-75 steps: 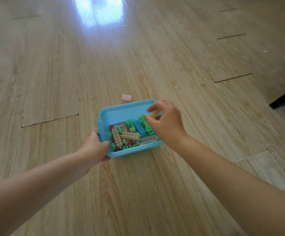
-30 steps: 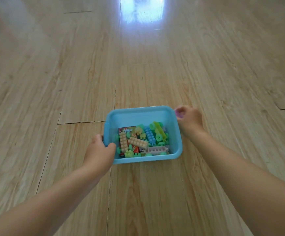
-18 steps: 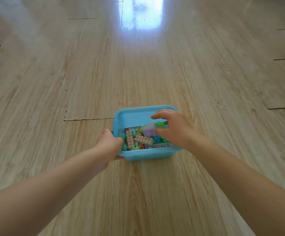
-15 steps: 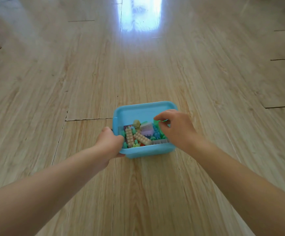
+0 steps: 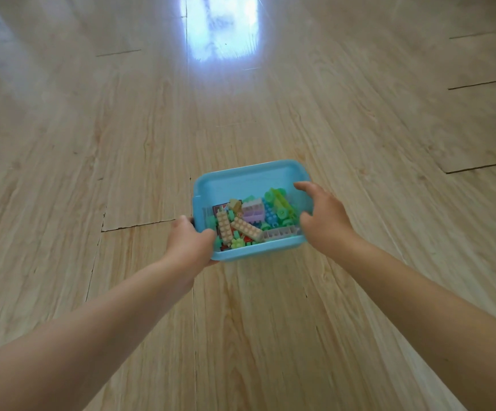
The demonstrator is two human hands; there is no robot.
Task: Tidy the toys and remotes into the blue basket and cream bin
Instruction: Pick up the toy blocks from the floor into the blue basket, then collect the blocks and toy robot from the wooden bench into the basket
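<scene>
A blue basket [image 5: 249,176] sits on the wooden floor, holding several pastel toy bricks. A lilac brick [image 5: 253,211] lies on top of the pile beside tan bricks [image 5: 245,228] and green pieces [image 5: 282,206]. My left hand [image 5: 189,243] grips the basket's near-left corner, thumb over the rim. My right hand [image 5: 322,216] hovers at the basket's right side with fingers spread and loosely curved, holding nothing.
Light wooden floor [image 5: 122,143] all around the basket, with plank seams and a bright window reflection [image 5: 221,28] far ahead. No other toys or bins are in view.
My right hand dropped the lilac brick into the basket and drew back to the right rim, now empty. My left hand kept its grip on the corner.
</scene>
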